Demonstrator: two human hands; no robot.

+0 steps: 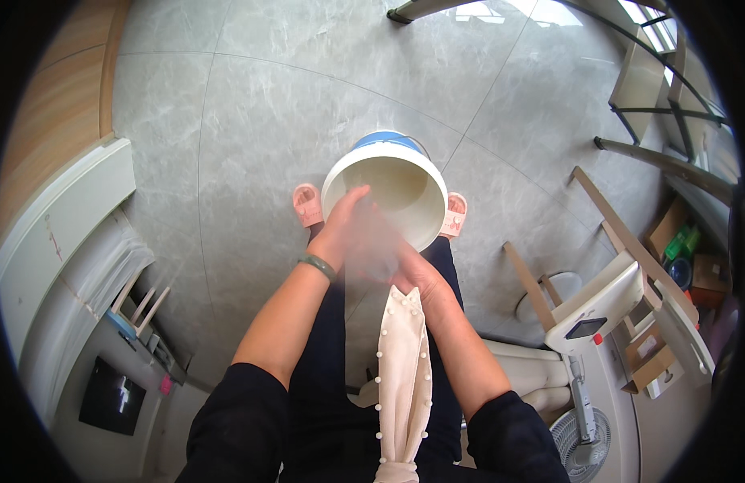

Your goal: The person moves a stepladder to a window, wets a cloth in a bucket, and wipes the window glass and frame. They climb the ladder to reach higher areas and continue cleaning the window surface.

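Note:
A white bucket (433, 205) with a blue patch on its outside stands on the floor between the person's pink slippers. Liquid shows in its bottom. My left hand (342, 220), with a green bangle at the wrist, is over the near left part of the bucket's rim. Near its lower rim is my right hand (416, 268). Between the hands lies a blurred greyish patch (375, 241), perhaps a wet cloth; it hides most of the fingers, so the grip is unclear. A beige scarf end with white beads (403, 362) hangs in front of my right wrist.
Grey tiles (276, 121) surround the bucket. To the right are a white high chair (596, 308) with wooden legs, cardboard boxes (647, 356) and a fan (584, 444). A metal-framed piece of furniture (668, 163) stands upper right. A wooden cabinet (70, 84) is at the left.

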